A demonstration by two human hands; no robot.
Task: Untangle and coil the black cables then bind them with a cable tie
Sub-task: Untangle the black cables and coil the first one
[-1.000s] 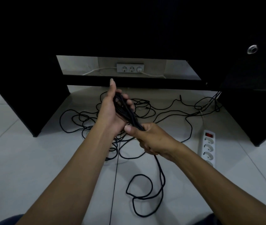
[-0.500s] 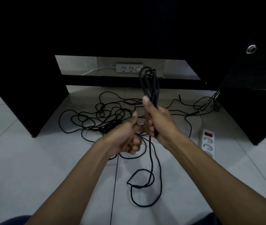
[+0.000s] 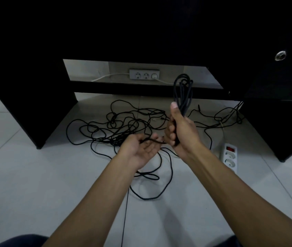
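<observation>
White floor tiles shine dimly under a big black desk, and a person sits low in front of it.

The coiled bunch of black cable stands up in the air, near the middle of the room, with its loops poking out of the top of the right hand. That hand's grip is tight: fingers and thumb wrap all the way round the bunch. A second ago the left hand was holding the bunch and the right hand only pinched its bottom end. Now the bunch has swapped hands and been lifted higher. The left hand lies palm up with its fingers loose and spread, and one thin strand of cable rests across it. I think this means the left hand is free to feed in more cable for the next loop.

The bunch looks long and narrow, just a few neat loops so far. Most of the cable is not coiled yet. It lies in a messy tangle on the floor, far behind the hands, with one big loose loop nearer to us.

To the right on the floor is a white power strip. Far back on the wall is a row of sockets. I can't see a cable tie anywhere.
</observation>
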